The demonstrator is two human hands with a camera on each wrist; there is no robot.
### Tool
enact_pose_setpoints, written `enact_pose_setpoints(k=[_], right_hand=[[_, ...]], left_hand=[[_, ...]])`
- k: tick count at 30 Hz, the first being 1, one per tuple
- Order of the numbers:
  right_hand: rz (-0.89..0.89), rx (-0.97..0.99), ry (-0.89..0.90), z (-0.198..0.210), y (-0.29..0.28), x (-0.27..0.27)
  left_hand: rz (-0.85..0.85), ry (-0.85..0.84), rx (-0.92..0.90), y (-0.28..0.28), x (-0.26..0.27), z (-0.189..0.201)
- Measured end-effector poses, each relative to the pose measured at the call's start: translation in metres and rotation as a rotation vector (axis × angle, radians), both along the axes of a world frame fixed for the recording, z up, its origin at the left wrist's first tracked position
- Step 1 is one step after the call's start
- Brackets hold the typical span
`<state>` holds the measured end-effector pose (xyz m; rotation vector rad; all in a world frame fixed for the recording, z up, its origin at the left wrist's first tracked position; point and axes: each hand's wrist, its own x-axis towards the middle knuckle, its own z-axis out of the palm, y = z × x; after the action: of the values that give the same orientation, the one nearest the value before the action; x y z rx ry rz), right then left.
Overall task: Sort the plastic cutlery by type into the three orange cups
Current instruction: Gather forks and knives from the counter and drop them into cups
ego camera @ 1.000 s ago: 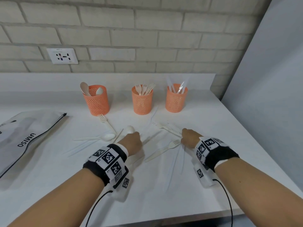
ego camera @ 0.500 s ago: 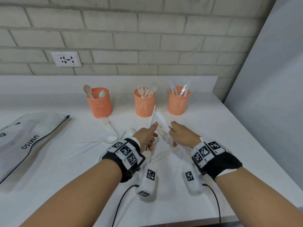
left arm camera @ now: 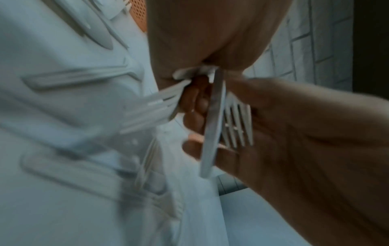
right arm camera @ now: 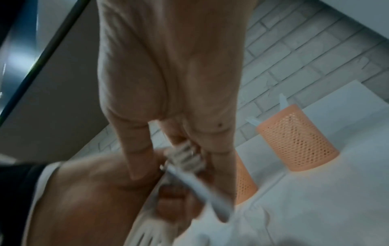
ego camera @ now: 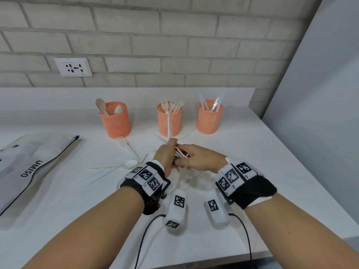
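Observation:
Three orange mesh cups stand at the back: the spoon cup point(ego camera: 114, 121), the fork cup point(ego camera: 170, 123) and the knife cup point(ego camera: 209, 119). My left hand point(ego camera: 166, 155) is raised over the table's middle and grips white plastic cutlery; one long handle point(ego camera: 169, 125) sticks upright from it. In the left wrist view, fork tines point(left arm camera: 147, 114) and a flat handle point(left arm camera: 212, 126) leave that grip. My right hand point(ego camera: 194, 158) meets it from the right and pinches a fork head point(right arm camera: 185, 156), also visible as the fork point(left arm camera: 238, 123). A loose fork point(ego camera: 124, 144), a spoon point(ego camera: 120, 165) and clear knives point(ego camera: 97, 178) lie left of the hands.
A grey zip pouch point(ego camera: 29, 162) lies at the far left. The brick wall carries a socket point(ego camera: 73, 66). A grey panel point(ego camera: 320, 113) runs along the table's right side. More white cutlery lies under the hands point(ego camera: 184, 179). Cables trail off the near edge.
Both hands have risen from the table with cutlery in them and come together at the centre. The long handle in my left hand now stands upright.

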<state>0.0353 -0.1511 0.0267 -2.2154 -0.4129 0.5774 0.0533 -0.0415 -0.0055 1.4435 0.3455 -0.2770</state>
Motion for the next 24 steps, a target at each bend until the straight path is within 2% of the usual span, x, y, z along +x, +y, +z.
enact_pose_setpoints(k=[3,4,5,7,9,13,19,24], right_hand=[[-0.203,-0.051,0.01,0.009,-0.02,0.002],[-0.28,-0.134,0.007,0.01,-0.03,0.001],[-0.316,-0.287,0.005,0.011,-0.04,-0.002],[-0.276,-0.653,0.05,0.006,-0.056,-0.013],[-0.2,-0.86,0.122,-0.006,-0.06,-0.028],[-0.217,-0.744,0.193,-0.019,-0.039,-0.038],[-0.341,-0.66,0.066,-0.045,0.007,-0.019],[-0.328,-0.671,0.0,-0.044,0.018,-0.006]], left_hand=[[0.074,-0.005,-0.044,0.016,0.005,0.0],[0.081,-0.008,-0.056,0.022,0.006,0.002],[0.081,-0.011,-0.064,0.028,0.006,0.003],[0.065,-0.002,-0.087,0.038,0.006,0.006],[0.029,0.015,-0.122,0.045,0.005,0.007],[-0.043,0.03,-0.117,0.044,0.001,0.007],[-0.149,0.035,-0.076,0.041,-0.007,0.007],[-0.181,0.039,-0.06,0.052,-0.016,0.004]])
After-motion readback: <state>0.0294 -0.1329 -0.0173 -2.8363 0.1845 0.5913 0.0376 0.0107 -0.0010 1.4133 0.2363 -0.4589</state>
